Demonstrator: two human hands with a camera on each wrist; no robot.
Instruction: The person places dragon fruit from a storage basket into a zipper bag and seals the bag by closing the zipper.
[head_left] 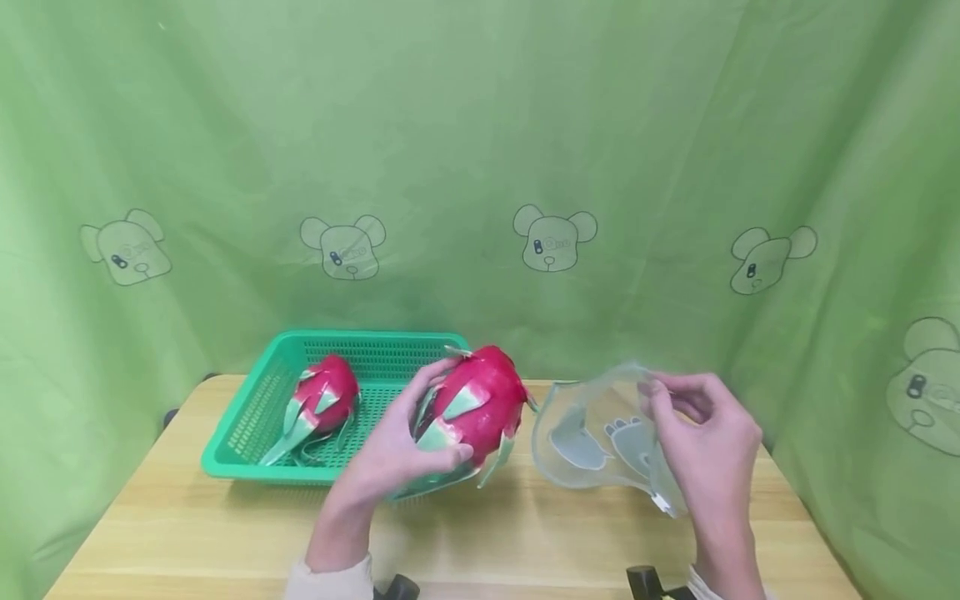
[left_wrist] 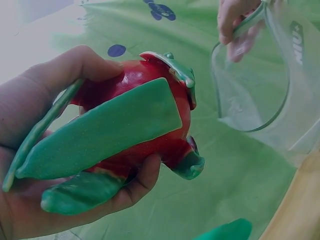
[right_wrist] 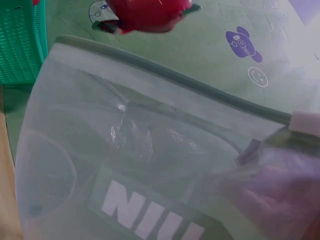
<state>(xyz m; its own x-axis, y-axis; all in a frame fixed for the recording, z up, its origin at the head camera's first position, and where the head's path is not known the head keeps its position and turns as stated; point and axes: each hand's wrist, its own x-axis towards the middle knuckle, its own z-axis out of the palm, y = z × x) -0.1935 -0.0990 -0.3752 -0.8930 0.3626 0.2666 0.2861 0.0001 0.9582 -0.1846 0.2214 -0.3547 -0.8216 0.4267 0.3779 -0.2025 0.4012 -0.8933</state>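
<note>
My left hand (head_left: 393, 446) grips a red dragon fruit (head_left: 491, 400) with green scales, raised above the table in front of the basket's right end. In the left wrist view, thumb and fingers curl round the dragon fruit (left_wrist: 150, 150) from two sides. To its right, my right hand (head_left: 708, 442) pinches the rim of a clear zip bag (head_left: 585, 433) with grey print. The bag's mouth gapes toward the fruit, which is outside it. White letters show on the bag (right_wrist: 55, 115) in the right wrist view, where the hand is partly blurred behind the plastic.
A green plastic basket (head_left: 225, 446) stands at the left of the wooden table (head_left: 510, 554). Inside it lies a second dragon fruit (head_left: 330, 396). Green curtains (head_left: 465, 167) with bear-head drawings hang behind and at both sides.
</note>
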